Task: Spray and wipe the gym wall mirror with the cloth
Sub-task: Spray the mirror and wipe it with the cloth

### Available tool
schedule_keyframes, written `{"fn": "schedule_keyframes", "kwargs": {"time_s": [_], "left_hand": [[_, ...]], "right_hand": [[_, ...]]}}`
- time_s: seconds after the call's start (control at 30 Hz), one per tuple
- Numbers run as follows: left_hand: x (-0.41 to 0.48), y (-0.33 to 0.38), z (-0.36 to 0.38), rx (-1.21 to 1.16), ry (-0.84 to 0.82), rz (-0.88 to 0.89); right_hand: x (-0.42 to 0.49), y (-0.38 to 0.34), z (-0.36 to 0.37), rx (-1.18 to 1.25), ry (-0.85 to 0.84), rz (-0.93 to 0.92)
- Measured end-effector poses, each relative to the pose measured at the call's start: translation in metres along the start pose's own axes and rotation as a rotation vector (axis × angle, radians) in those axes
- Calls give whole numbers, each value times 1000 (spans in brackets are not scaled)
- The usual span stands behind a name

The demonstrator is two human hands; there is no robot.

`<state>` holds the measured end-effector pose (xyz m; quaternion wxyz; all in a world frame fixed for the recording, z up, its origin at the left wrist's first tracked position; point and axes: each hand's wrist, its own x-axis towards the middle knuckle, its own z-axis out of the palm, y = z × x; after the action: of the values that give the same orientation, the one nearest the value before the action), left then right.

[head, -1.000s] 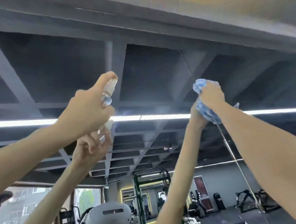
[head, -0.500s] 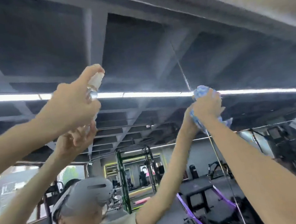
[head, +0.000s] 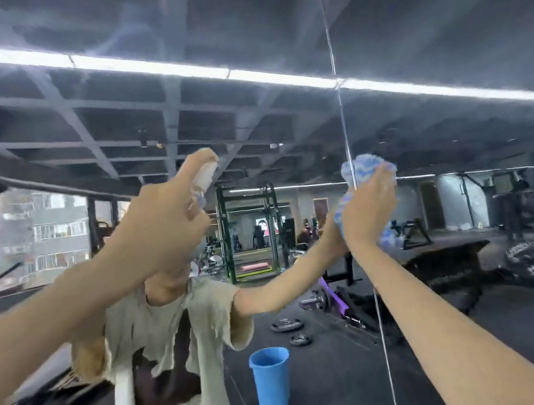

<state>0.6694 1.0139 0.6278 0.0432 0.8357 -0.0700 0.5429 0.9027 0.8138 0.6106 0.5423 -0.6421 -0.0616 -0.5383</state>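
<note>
Against the mirror [head: 405, 25], right hand [head: 369, 211] presses cloth [head: 362, 167]; no legible writing.

Both arms raised forward, bare to the elbow. Left hand [head: 155, 232] closed around a spray bottle [head: 204, 180], forefinger resting on its top, wrist roughly level. Right hand [head: 369, 211] fingers spread and pressed over a bunched blue cloth [head: 359, 167], forearm angled up from lower right.
</note>
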Motion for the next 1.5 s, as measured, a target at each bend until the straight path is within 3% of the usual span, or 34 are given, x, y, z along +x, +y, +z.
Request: {"fn": "schedule_keyframes", "kwargs": {"time_s": [0.07, 0.17, 0.2, 0.27, 0.37, 0.53, 0.67, 0.73, 0.8, 0.9, 0.93, 0.97, 1.03, 1.13, 1.27, 1.33, 1.43, 1.5], "left_hand": [[-9, 7, 16, -7, -39, 0], [-17, 17, 34, -46, -92, 18], [-20, 21, 39, -32, -107, 34], [-29, 29, 50, -11, -112, 48], [-48, 35, 64, -13, -134, 9], [-81, 45, 70, -45, -188, -59], [-104, 55, 64, -22, -197, -105], [-114, 57, 60, 8, -218, -110], [-122, 53, 55, 47, -214, -130], [-132, 43, 51, 60, -155, -226], [-135, 40, 51, 49, -134, -262], [-137, 38, 50, 41, -114, -300], [-141, 32, 47, 33, -90, -363], [-149, 24, 32, 63, -76, -419], [-156, 14, -3, 163, -106, -394], [-156, 7, -18, 228, -102, -365], [-149, -7, -34, 224, -54, -380], [-140, -20, -45, 216, -32, -352]], "right_hand": [[-40, 38, -4, -33, 57, 3], [-35, 44, -6, -106, -48, 56], [-22, 37, -2, -141, -86, -1], [-2, 15, 6, -128, -201, -247], [7, 9, 13, 54, -133, -505], [-72, 109, -24, 48, -246, -750], [-171, 191, -52, -139, -486, -1200], [-156, 178, -52, -124, -547, -1318], [-121, 136, -39, -141, -491, -1285], [-76, 50, -12, -29, -317, -760], [-83, 28, -6, 14, -268, -663], [-100, 16, 1, 35, -244, -691], [-155, 21, 5, 77, -285, -998], [-225, 71, -5, 75, -486, -1471], [-197, 66, 1, 76, -580, -1783], [-155, 19, 18, 93, -450, -1603], [-94, -69, 33, 24, -364, -1042], [-90, -115, 44, -18, -352, -873]]}}
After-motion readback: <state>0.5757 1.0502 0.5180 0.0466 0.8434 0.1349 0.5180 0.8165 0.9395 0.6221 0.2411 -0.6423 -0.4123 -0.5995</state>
